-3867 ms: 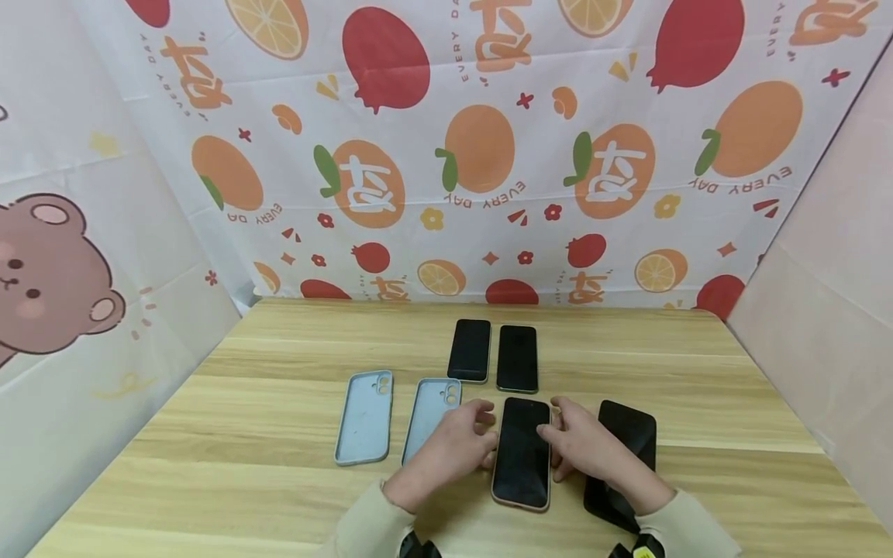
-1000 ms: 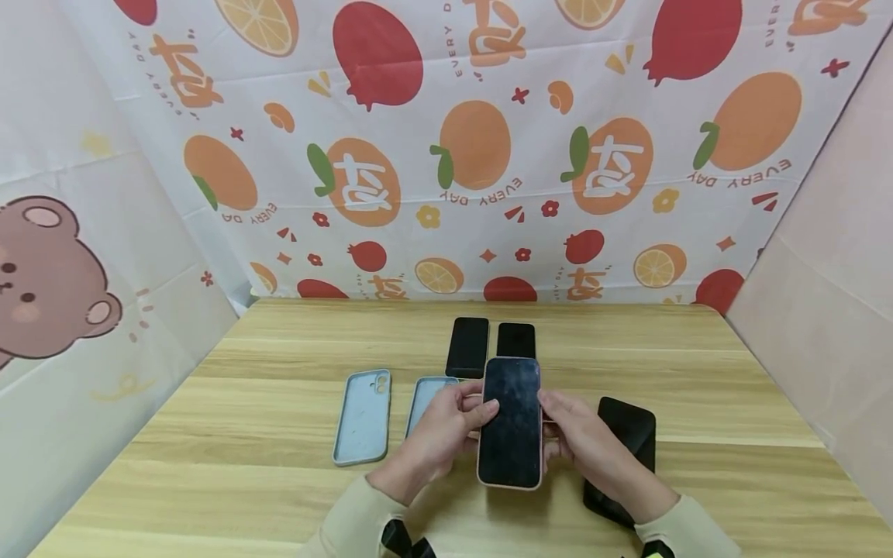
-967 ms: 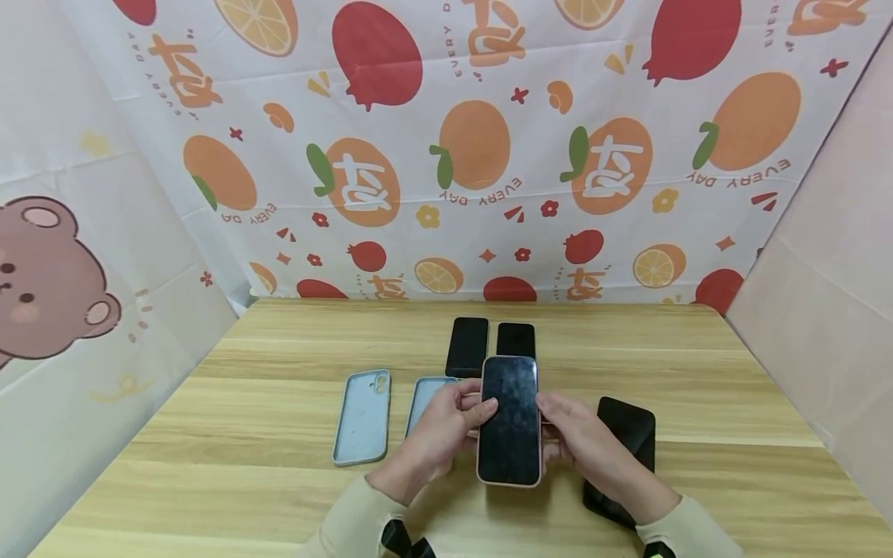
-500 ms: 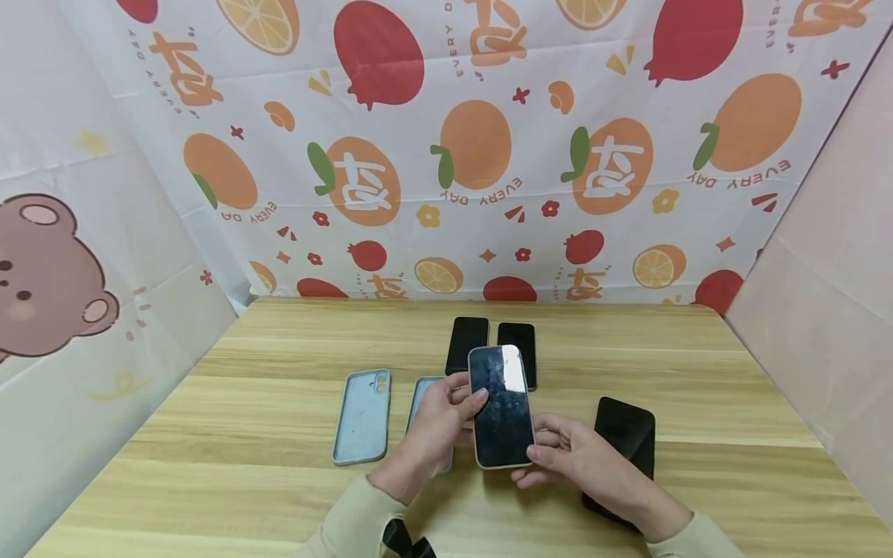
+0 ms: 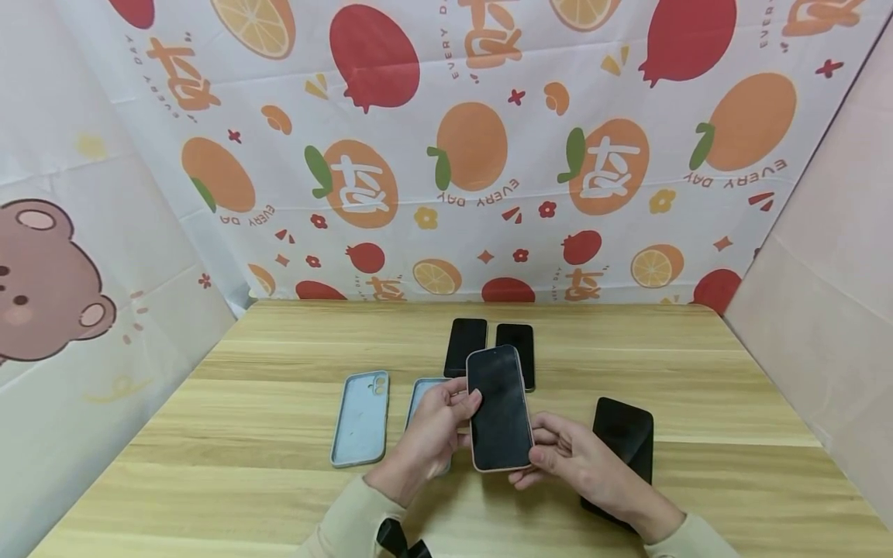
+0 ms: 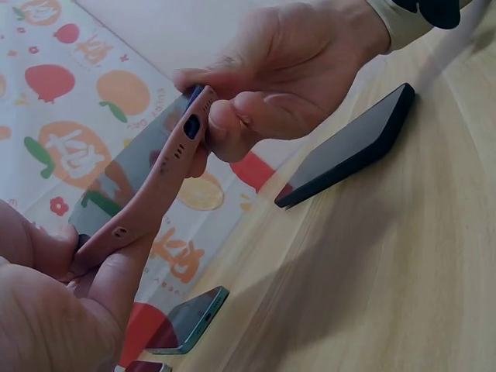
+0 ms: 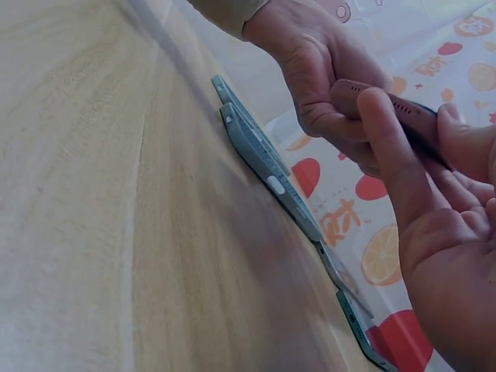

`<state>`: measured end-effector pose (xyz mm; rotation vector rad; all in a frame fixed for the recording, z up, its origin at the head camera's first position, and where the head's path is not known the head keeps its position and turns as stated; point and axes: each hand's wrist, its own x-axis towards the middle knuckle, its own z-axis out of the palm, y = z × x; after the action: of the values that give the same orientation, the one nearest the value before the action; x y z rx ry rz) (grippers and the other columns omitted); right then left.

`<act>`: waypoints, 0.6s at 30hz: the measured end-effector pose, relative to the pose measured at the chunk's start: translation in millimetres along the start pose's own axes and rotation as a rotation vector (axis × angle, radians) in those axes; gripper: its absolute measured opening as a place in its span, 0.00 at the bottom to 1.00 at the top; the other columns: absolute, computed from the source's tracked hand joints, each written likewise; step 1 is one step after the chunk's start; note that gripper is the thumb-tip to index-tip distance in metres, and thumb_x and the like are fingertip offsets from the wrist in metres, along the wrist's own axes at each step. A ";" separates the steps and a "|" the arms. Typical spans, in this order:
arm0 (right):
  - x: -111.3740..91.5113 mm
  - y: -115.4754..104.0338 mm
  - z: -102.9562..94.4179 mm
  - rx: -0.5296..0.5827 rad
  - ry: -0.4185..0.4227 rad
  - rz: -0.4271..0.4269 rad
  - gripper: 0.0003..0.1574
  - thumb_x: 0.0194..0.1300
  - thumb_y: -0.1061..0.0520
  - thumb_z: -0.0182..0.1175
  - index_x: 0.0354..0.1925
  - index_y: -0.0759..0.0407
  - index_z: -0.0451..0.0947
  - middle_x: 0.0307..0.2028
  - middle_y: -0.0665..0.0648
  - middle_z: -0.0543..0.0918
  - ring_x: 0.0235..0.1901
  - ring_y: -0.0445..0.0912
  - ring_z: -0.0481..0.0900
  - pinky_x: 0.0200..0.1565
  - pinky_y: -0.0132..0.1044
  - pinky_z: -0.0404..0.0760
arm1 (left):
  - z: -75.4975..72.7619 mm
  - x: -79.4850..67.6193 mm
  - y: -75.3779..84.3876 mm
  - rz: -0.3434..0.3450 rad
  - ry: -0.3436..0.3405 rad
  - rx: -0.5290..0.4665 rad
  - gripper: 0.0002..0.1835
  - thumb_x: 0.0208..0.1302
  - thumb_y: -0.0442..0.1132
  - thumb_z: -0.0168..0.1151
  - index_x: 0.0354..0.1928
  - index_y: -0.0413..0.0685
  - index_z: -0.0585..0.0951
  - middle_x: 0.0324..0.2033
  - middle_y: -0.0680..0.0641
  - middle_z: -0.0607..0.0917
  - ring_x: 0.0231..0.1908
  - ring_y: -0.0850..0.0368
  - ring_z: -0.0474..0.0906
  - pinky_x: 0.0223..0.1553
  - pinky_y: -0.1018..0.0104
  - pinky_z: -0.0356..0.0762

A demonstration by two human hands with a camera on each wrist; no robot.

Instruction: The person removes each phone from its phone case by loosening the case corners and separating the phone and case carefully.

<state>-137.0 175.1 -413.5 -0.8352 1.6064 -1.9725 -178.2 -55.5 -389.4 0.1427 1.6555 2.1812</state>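
Both hands hold a phone in a pink case (image 5: 498,411) above the table, its dark screen facing up. My left hand (image 5: 436,422) grips its left edge, thumb over the screen's side and fingers beneath. At the lower right corner, my right hand (image 5: 572,461) pinches the case with thumb and fingers. In the left wrist view the pink case's edge (image 6: 147,198) bows outward between the hands, and the phone's dark corner shows beside the right fingertips. The right wrist view shows the case's end (image 7: 387,105) with speaker holes.
Two light-blue phone cases lie to the left, one (image 5: 360,418) in full view, the other (image 5: 422,391) partly behind my left hand. Two dark phones, left (image 5: 466,341) and right (image 5: 525,341), lie farther back. A black phone (image 5: 621,430) lies partly under my right forearm on the wooden table (image 5: 732,465).
The pink-cased phone has risen off the table, shifted slightly left and tilted. My right hand has slid down from its right side to the lower right corner.
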 end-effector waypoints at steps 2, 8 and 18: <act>-0.3 0.9 -0.4 0.010 -0.008 -0.015 0.24 0.78 0.65 0.41 0.67 0.73 0.58 0.57 0.72 0.77 0.52 0.64 0.82 0.52 0.51 0.83 | -0.4 -0.3 -0.1 -0.002 -0.018 -0.021 0.21 0.76 0.36 0.50 0.65 0.32 0.66 0.36 0.51 0.88 0.35 0.58 0.87 0.39 0.56 0.87; -1.1 1.8 -1.6 0.051 -0.057 -0.054 0.24 0.79 0.66 0.38 0.68 0.74 0.57 0.58 0.73 0.77 0.54 0.65 0.80 0.54 0.52 0.82 | -1.3 -0.9 -0.4 -0.007 -0.053 -0.067 0.21 0.76 0.36 0.49 0.64 0.29 0.65 0.34 0.52 0.88 0.34 0.59 0.87 0.36 0.62 0.86; -4.8 -6.6 -2.7 0.055 -0.056 0.062 0.23 0.78 0.65 0.42 0.67 0.71 0.58 0.60 0.71 0.77 0.54 0.59 0.82 0.56 0.53 0.81 | -1.7 -1.8 -1.3 -0.014 -0.083 -0.068 0.22 0.76 0.35 0.49 0.65 0.30 0.64 0.35 0.55 0.89 0.37 0.59 0.86 0.38 0.59 0.86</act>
<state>-135.3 181.7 -408.3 -0.8026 1.5219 -1.9243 -176.7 -57.4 -390.8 0.1990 1.5314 2.1875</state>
